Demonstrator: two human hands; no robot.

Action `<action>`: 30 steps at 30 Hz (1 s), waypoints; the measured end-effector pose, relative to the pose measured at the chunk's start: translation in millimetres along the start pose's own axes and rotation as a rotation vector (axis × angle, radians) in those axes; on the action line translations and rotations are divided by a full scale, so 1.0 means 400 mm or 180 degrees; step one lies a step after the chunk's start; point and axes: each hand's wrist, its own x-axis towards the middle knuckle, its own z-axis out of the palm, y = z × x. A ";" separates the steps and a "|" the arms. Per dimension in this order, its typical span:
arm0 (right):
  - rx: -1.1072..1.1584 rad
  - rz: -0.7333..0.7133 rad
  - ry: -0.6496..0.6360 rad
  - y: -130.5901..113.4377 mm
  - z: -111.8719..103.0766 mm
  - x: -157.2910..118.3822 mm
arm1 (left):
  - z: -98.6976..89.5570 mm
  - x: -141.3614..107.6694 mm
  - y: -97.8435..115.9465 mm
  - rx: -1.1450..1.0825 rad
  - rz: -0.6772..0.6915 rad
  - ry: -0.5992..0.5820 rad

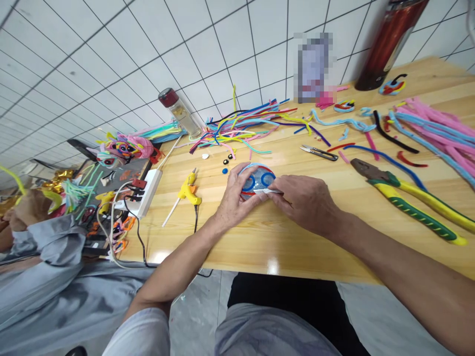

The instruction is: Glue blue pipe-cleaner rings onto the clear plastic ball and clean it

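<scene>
Between the thumb and fingers of my left hand (237,195) is a small round piece with two blue rings and a red and light-blue rim (260,179). It is held just above or on the wooden table (237,247); I cannot tell which. My right hand (302,200) is closed at its lower right side, pinching a thin, pale, pointed strip (265,191) laid across the lower edge. The kind of strip is unclear. Beyond my left hand lie a blue dot (224,171) and small black-and-white eyes (227,159).
A yellow glue gun (190,190) lies left, near a white power strip (146,193). Pipe cleaners (237,126), snips (319,153), and large pliers (408,198) lie behind and right. A glass bottle (181,112) and red flask (389,44) stand back; a co-worker's sleeve (55,242) is left.
</scene>
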 end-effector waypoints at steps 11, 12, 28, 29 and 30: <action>0.0144 0.0211 0.0244 -0.013 0.007 0.000 | 0.012 -0.003 0.001 -0.0159 -0.0056 0.0200; 0.0168 0.0246 0.0262 -0.013 0.009 -0.002 | 0.014 -0.004 0.001 -0.0174 -0.0080 0.0213; 0.0353 0.0424 0.0254 -0.020 0.009 -0.005 | 0.019 -0.006 -0.002 -0.0137 -0.0138 0.0280; 0.0349 0.0445 0.0267 -0.022 0.010 -0.005 | 0.018 -0.006 -0.001 -0.0141 -0.0147 0.0277; 0.0347 0.0464 0.0288 -0.023 0.012 -0.006 | 0.018 -0.006 0.000 -0.0140 -0.0156 0.0278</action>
